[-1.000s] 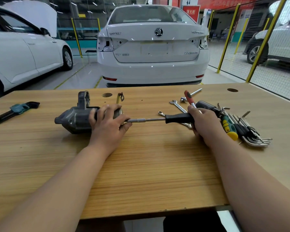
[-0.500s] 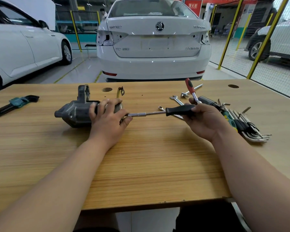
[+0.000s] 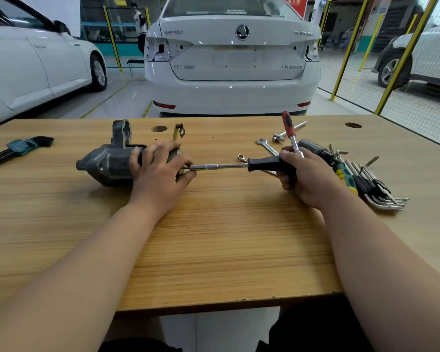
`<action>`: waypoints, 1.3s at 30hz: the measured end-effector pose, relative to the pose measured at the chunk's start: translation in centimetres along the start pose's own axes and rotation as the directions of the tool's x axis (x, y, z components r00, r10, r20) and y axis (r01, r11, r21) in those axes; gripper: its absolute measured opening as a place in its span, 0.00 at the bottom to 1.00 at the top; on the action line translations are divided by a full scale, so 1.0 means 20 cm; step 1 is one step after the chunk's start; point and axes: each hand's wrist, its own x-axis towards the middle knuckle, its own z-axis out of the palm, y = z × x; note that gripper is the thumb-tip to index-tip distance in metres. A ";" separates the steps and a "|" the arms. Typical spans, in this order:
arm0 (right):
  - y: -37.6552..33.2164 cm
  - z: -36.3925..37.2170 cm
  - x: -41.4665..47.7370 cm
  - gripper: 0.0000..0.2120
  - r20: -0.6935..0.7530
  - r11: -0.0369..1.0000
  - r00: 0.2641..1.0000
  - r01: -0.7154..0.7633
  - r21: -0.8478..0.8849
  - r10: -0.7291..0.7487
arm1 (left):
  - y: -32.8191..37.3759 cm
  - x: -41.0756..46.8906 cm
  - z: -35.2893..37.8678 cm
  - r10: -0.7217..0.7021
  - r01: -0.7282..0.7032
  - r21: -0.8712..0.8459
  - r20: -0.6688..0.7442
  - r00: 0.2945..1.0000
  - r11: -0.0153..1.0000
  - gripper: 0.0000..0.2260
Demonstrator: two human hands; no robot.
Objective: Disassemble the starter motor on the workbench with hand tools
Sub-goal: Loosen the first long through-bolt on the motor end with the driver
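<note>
The grey starter motor (image 3: 107, 163) lies on its side on the wooden workbench (image 3: 214, 237), nose pointing left. My left hand (image 3: 160, 171) grips its right end, fingers curled over the body. A black-handled socket driver (image 3: 264, 164) runs level from the motor's end cap to my right hand (image 3: 302, 174), which grips the handle. The driver's chrome shaft (image 3: 214, 166) meets the motor just past my left thumb; the tip is hidden by my fingers.
A red-handled ratchet (image 3: 288, 128), spanners (image 3: 266, 146), a green-yellow screwdriver (image 3: 343, 174) and a fan of hex keys (image 3: 381, 194) lie behind and right of my right hand. Another hex key set (image 3: 18, 147) sits far left. A white car (image 3: 231, 54) stands beyond the bench.
My right hand has rolled on the driver handle, palm turning more toward me, and lifted slightly. My left hand and the motor stay where they were.
</note>
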 end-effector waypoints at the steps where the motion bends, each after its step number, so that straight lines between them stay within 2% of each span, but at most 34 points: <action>1: 0.00 0.00 0.00 0.04 0.026 0.996 1.000 -0.019 0.088 0.017 | 0.00 0.00 0.00 -0.003 0.003 0.002 0.000 1.000 1.000 0.11; 5: 0.01 -0.01 -0.01 0.09 0.117 0.921 0.991 -0.105 0.374 0.066 | 0.00 0.00 0.01 0.006 -0.006 0.020 0.006 1.000 1.000 0.12; 8: 0.02 0.00 0.00 0.11 0.126 0.889 0.990 -0.118 0.442 0.069 | -0.01 0.00 0.01 0.012 -0.012 0.021 0.004 1.000 1.000 0.12; 9: 0.02 0.00 0.00 0.09 0.096 0.916 0.993 -0.096 0.389 0.064 | -0.01 0.00 0.01 0.015 -0.015 0.019 -0.002 1.000 1.000 0.12; 11: 0.01 0.02 0.02 0.12 -0.008 0.985 0.999 -0.043 0.165 0.045 | -0.01 0.00 0.00 0.017 -0.017 0.009 -0.012 1.000 1.000 0.11; 13: 0.01 0.02 0.03 0.18 -0.106 0.998 0.994 -0.014 -0.068 0.007 | -0.01 0.00 0.00 0.016 -0.016 0.005 -0.017 1.000 1.000 0.11; 15: 0.01 0.01 0.03 0.19 -0.111 0.987 0.994 -0.009 -0.161 -0.009 | -0.01 0.00 0.00 0.019 -0.019 0.005 -0.021 1.000 1.000 0.10; 21: 0.00 0.00 0.00 0.10 -0.020 1.000 1.000 -0.008 -0.029 0.008 | 0.00 0.00 0.00 0.010 -0.010 0.005 -0.015 1.000 1.000 0.12; 26: 0.00 -0.02 0.01 0.04 0.050 0.992 0.997 -0.057 0.115 0.051 | 0.00 0.00 0.00 0.000 0.001 0.015 -0.019 1.000 1.000 0.19; 30: 0.00 -0.01 0.02 0.10 0.100 0.947 0.992 -0.104 0.303 0.077 | 0.00 0.00 0.00 -0.005 0.005 0.016 -0.019 1.000 1.000 0.23; 33: 0.01 -0.01 0.01 0.10 0.147 0.883 0.986 -0.138 0.448 0.080 | 0.00 0.00 0.00 0.003 -0.003 0.020 -0.013 1.000 1.000 0.22; 37: 0.01 -0.01 0.00 0.03 0.178 0.910 0.984 -0.091 0.405 0.019 | -0.01 0.00 0.01 0.015 -0.015 0.013 -0.005 1.000 1.000 0.16; 38: 0.01 0.00 0.00 0.04 0.162 0.926 0.987 -0.073 0.370 0.014 | -0.01 0.00 0.01 0.015 -0.015 0.007 -0.005 1.000 1.000 0.15; 39: 0.02 0.00 0.00 0.09 0.121 0.949 0.993 -0.052 0.311 0.014 | -0.01 0.00 0.00 0.012 -0.012 0.004 -0.004 1.000 1.000 0.15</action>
